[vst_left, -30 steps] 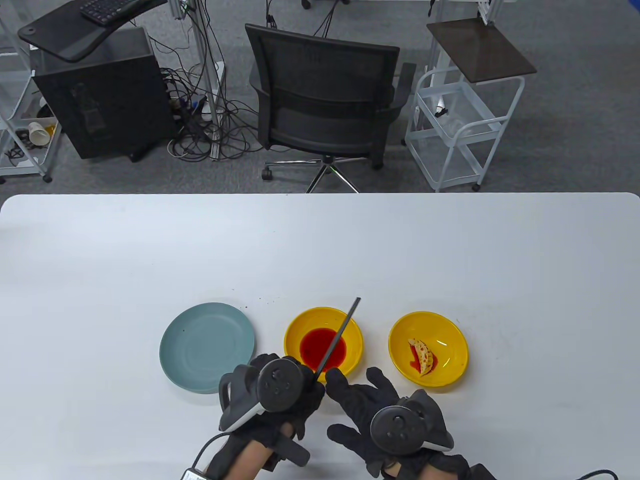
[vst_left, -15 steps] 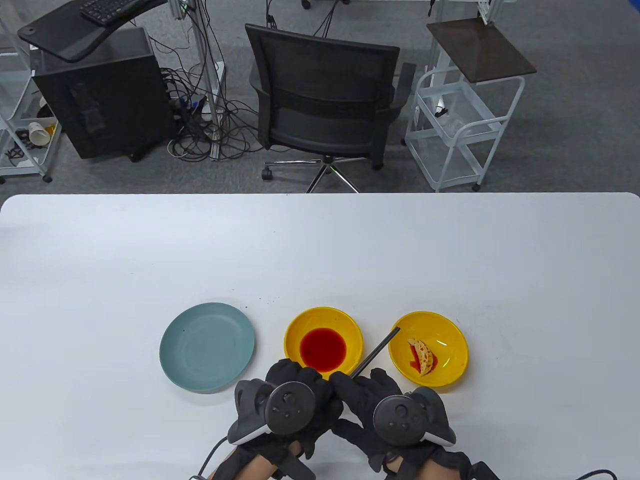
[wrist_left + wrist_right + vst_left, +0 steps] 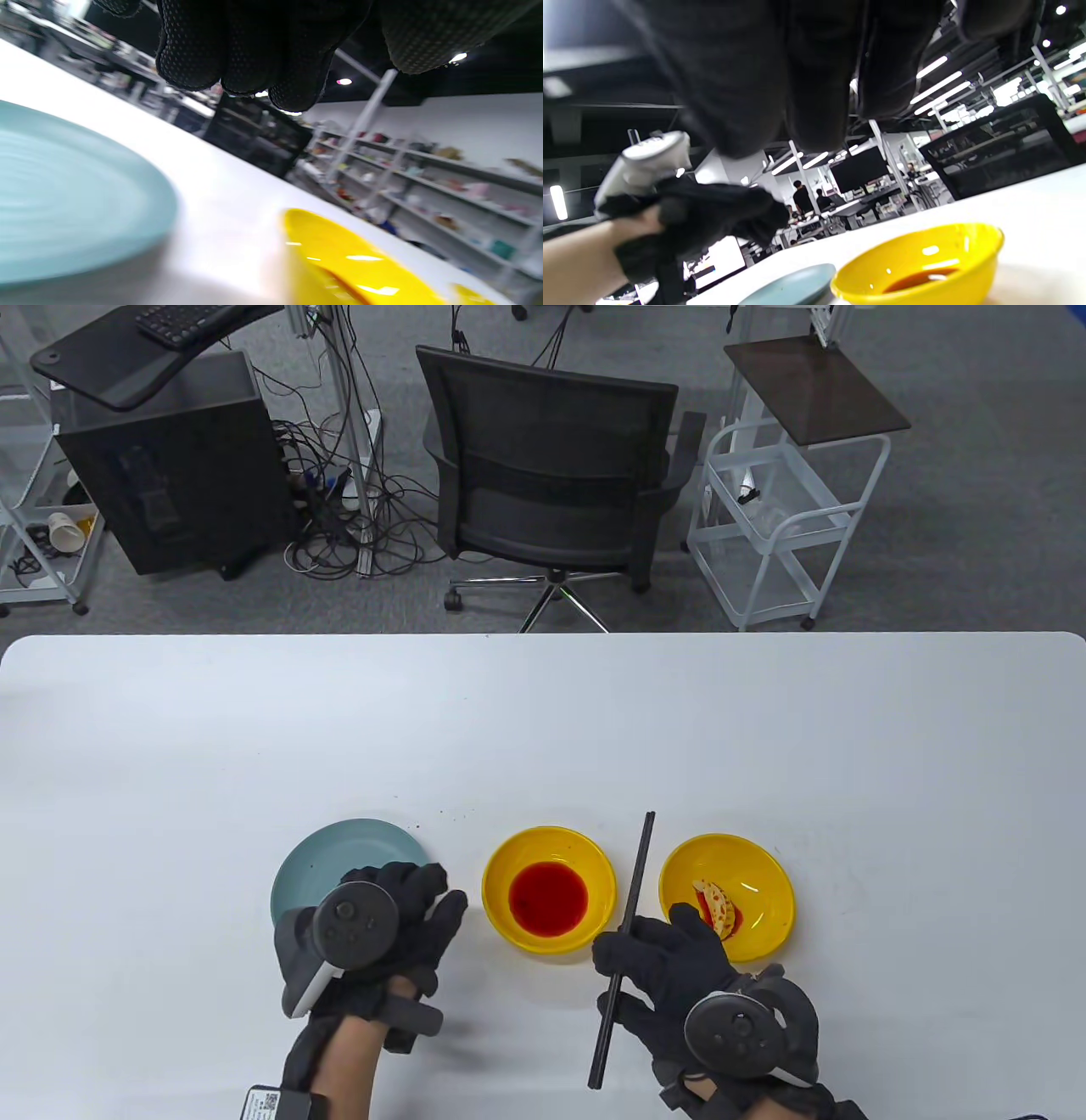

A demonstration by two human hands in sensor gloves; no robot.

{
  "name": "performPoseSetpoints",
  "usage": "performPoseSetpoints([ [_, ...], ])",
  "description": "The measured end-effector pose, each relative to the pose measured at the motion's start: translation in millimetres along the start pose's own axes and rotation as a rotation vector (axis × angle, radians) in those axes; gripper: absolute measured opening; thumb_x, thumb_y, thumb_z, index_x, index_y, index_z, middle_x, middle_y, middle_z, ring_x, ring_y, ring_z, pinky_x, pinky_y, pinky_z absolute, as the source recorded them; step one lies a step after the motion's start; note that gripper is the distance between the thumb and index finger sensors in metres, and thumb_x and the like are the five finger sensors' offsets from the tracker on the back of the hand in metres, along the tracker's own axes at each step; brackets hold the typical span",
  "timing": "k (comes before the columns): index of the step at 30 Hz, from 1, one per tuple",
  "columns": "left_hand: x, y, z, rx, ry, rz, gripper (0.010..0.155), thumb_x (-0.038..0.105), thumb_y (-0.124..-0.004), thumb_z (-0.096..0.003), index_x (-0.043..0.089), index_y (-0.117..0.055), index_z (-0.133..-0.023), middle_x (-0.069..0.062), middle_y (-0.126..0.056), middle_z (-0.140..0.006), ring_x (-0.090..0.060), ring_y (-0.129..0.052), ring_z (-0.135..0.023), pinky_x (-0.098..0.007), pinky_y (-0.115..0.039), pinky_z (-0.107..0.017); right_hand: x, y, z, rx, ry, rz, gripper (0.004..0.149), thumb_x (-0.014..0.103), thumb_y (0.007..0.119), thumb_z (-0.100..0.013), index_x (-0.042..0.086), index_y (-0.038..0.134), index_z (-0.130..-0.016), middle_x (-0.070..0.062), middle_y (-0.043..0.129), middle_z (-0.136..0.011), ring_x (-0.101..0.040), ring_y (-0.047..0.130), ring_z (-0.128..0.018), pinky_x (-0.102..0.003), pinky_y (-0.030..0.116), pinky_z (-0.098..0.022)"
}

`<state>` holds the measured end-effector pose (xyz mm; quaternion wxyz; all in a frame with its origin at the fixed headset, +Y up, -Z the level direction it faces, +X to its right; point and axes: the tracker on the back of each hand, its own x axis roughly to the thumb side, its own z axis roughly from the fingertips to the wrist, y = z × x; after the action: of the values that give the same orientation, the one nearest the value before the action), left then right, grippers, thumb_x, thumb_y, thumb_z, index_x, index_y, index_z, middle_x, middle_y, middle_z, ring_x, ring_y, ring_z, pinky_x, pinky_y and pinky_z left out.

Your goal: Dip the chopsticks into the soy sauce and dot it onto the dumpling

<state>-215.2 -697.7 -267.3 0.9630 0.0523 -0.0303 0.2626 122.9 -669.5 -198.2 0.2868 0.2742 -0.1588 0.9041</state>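
A pair of black chopsticks point(image 3: 626, 929) runs between the two yellow bowls, with one end pointing away from me. My right hand point(image 3: 646, 952) grips them near the middle, just in front of the bowls. The middle yellow bowl point(image 3: 594, 857) holds red-brown soy sauce point(image 3: 548, 897); it also shows in the right wrist view point(image 3: 916, 262). The right yellow bowl point(image 3: 764, 861) holds a sauce-spotted dumpling point(image 3: 717, 908). My left hand point(image 3: 428, 903) is empty, its fingers extended over the right part of the teal plate point(image 3: 339, 857). The chopsticks do not show in either wrist view.
The teal plate point(image 3: 63, 195) lies left of the sauce bowl point(image 3: 348, 262). The three dishes stand in a row near the white table's point(image 3: 543, 729) front edge. An office chair point(image 3: 551, 475) stands beyond the far edge.
The chopsticks went from my left hand to my right. The left hand let go and moved left over the teal plate. The right hand shifted right, and the chopsticks now point away between the bowls.
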Motion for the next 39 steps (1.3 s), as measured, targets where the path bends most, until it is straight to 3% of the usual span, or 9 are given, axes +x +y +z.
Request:
performPoseSetpoints([
  [3, -21, -1, -5, -0.006, 0.081, -0.039, 0.068, 0.06, -0.075, -0.0456, 0.013, -0.085, -0.093, -0.009, -0.084, -0.092, -0.041, -0.086, -0.081, -0.072, -0.051, -0.069, 0, -1, 0, -0.006, -0.024, -0.046, 0.067, 0.059, 0.092, -0.025, 0.027, 0.077, -0.083, 0.001, 0.101, -0.068, -0.031, 0.096, -0.074, -0.068, 0.059, -0.068],
  [5, -27, -3, -6, -0.013, 0.104, -0.056, 0.068, 0.06, -0.075, -0.0456, 0.013, -0.084, -0.094, -0.009, -0.083, -0.093, -0.041, -0.085, -0.082, -0.072, -0.05, -0.069, -6, 0, 1, 0.006, -0.038, -0.189, 0.074, 0.075, 0.074, -0.027, 0.023, 0.081, -0.079, -0.007, 0.101, -0.06, -0.036, 0.098, -0.064, -0.07, 0.061, -0.066],
  [7, -28, -5, -7, -0.033, 0.123, -0.072, 0.069, 0.06, -0.075, -0.0459, 0.013, -0.082, -0.095, -0.009, -0.082, -0.095, -0.041, -0.085, -0.083, -0.072, -0.05, -0.069, -14, 0, -1, 0.018, 0.012, -0.35, 0.072, 0.07, 0.067, -0.035, 0.014, 0.084, -0.077, -0.014, 0.101, -0.052, -0.043, 0.097, -0.054, -0.074, 0.06, -0.062],
  [10, -25, -9, -8, -0.049, 0.12, -0.088, 0.069, 0.06, -0.075, -0.0459, 0.014, -0.082, -0.096, -0.009, -0.082, -0.096, -0.041, -0.085, -0.083, -0.072, -0.05, -0.069, -25, -4, -3, 0.025, 0.086, -0.393, 0.062, 0.056, 0.06, -0.043, 0.011, 0.08, -0.081, -0.016, 0.098, -0.051, -0.045, 0.094, -0.051, -0.076, 0.056, -0.063],
  [16, -14, -17, -10, -0.08, 0.098, -0.116, 0.069, 0.061, -0.074, -0.046, 0.015, -0.08, -0.098, -0.008, -0.08, -0.098, -0.041, -0.083, -0.085, -0.072, -0.048, -0.07, -29, 0, -24, 0.09, 0.185, -0.328, 0.062, 0.052, 0.06, -0.044, 0.012, 0.078, -0.087, -0.016, 0.092, -0.052, -0.043, 0.09, -0.047, -0.077, 0.055, -0.063],
  [22, -13, -20, -10, -0.088, 0.084, -0.17, 0.072, 0.061, -0.074, -0.0461, 0.017, -0.072, -0.103, -0.007, -0.07, -0.106, -0.041, -0.074, -0.094, -0.072, -0.045, -0.071, -30, 38, -42, 0.201, 0.258, -0.307, 0.063, 0.05, 0.063, -0.045, 0.012, 0.074, -0.094, -0.017, 0.084, -0.067, -0.045, 0.084, -0.058, -0.078, 0.05, -0.065],
  [26, -12, -20, -10, -0.082, 0.076, -0.211, 0.075, 0.062, -0.073, -0.0463, 0.019, -0.063, -0.107, -0.007, -0.056, -0.114, -0.042, -0.062, -0.104, -0.072, -0.041, -0.072, -31, 50, -39, 0.132, 0.265, -0.297, 0.06, 0.046, 0.07, -0.045, 0.009, 0.079, -0.091, -0.016, 0.086, -0.071, -0.045, 0.086, -0.064, -0.076, 0.053, -0.065],
  [33, -11, -24, -13, -0.11, 0.081, -0.209, 0.076, 0.063, -0.073, -0.0465, 0.02, -0.061, -0.108, -0.006, -0.053, -0.115, -0.043, -0.06, -0.104, -0.072, -0.039, -0.073, -35, 45, -34, 0.052, 0.26, -0.274, 0.047, 0.044, 0.082, -0.041, 0.018, 0.088, -0.08, -0.009, 0.097, -0.071, -0.042, 0.095, -0.068, -0.072, 0.06, -0.065],
  [39, -10, -26, -12, -0.117, 0.079, -0.218, 0.076, 0.062, -0.073, -0.0465, 0.02, -0.061, -0.108, -0.006, -0.053, -0.115, -0.043, -0.06, -0.104, -0.072, -0.039, -0.073, -44, 44, -28, 0.101, 0.271, -0.306, 0.049, 0.047, 0.078, -0.043, 0.017, 0.089, -0.079, -0.012, 0.098, -0.074, -0.044, 0.096, -0.066, -0.073, 0.059, -0.064],
])
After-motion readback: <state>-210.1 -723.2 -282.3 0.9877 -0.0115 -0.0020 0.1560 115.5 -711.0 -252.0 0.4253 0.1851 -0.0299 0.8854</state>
